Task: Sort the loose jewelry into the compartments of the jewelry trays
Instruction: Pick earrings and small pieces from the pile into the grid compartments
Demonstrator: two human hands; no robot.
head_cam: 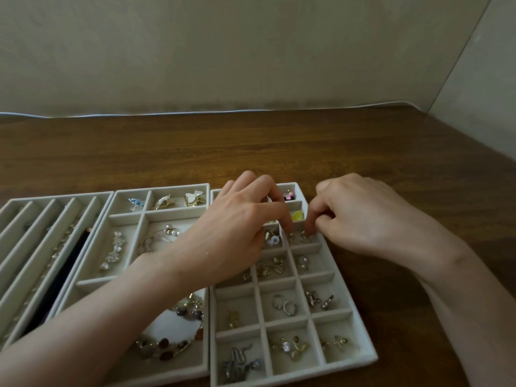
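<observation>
Head view: three grey jewelry trays sit side by side on a wooden table (279, 146): slotted tray (55, 195) on the left, mixed tray (156, 188) in the middle, grid tray (365, 358) on the right. Both hands are over the far part of the grid tray. The left hand (237, 219) reaches across from the left with fingers curled down, and the right hand (360, 216) is curled too, thumb on top. The fingertips of both meet at one right-column compartment holding small gold studs (291, 238). I cannot tell whether either hand pinches a stud or only nudges it; the tips are too small and close together. Sorting looks mostly done. The grid tray already holds silver hoops (283, 304), heart earrings (272, 268), a pearl earring (303, 261), a snake piece (237, 361) and a yellow piece (297, 215), each in its own cell. The mixed tray holds butterfly brooches (195, 198) and a beaded necklace (167, 347), and chains lie in the slotted tray. A few grid cells are bare. No loose pile shows outside the trays, though the arms hide some area. Likely what is left is settling this stud pair, perhaps a few last pieces.
</observation>
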